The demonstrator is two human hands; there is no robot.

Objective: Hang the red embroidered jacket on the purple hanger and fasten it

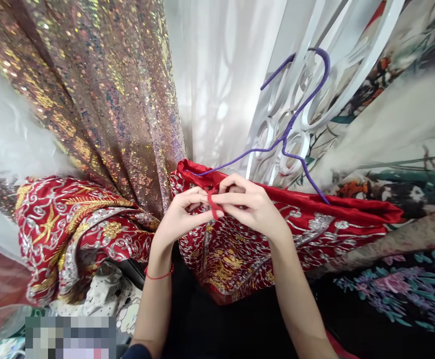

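- Up close in the head view, the left hand [182,214] and right hand [249,204] meet fingertip to fingertip, both pinching a thin red strap [212,203].
- That strap belongs to the red embroidered garment [240,249], which hangs from a purple hanger [296,119].
- Left of it hangs a sequinned fabric [101,99]; behind is a white curtain [217,75].

This looks like a clothing or costume room, with garments crowded around a white ornamental grille [296,114]: a purple wire hanger [296,119] against it, a red embroidered garment [315,224] below, a sequined drape [101,89] and white curtain [217,75] to its left, floral fabric [397,289] lower right.
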